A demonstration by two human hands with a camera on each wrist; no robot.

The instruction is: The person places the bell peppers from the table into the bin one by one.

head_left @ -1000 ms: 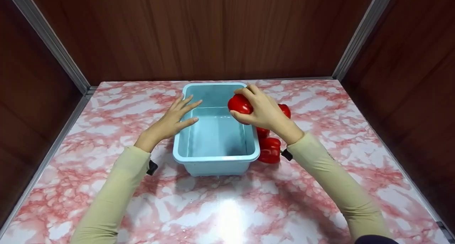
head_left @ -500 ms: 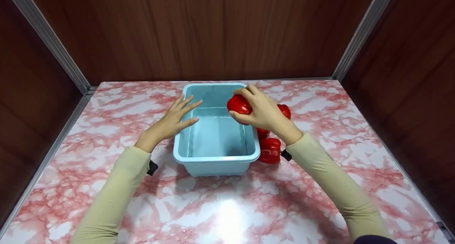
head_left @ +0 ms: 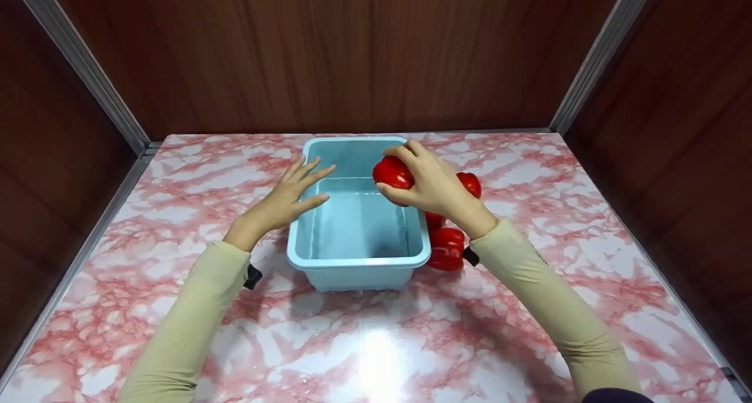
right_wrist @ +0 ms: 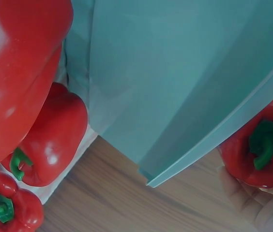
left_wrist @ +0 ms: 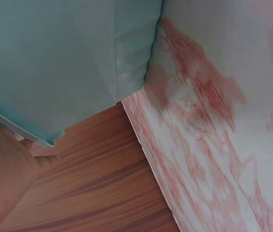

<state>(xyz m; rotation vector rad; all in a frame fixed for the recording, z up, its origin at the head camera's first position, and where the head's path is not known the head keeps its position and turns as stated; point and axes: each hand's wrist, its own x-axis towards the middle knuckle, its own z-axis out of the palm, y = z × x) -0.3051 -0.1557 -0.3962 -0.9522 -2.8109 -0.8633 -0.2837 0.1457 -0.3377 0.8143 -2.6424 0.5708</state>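
Gripping a red pepper — stem sideways — right hand.

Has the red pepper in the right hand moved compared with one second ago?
Yes, slightly. The held pepper in the right hand drifted a little left, further over the blue tub's rim, which stayed put.

Right hand with its gripped red bell pepper has edged slightly left and a touch up, further over the right rim of the blue plastic bin. Bin also sits marginally lower-right in frame from slight head motion.
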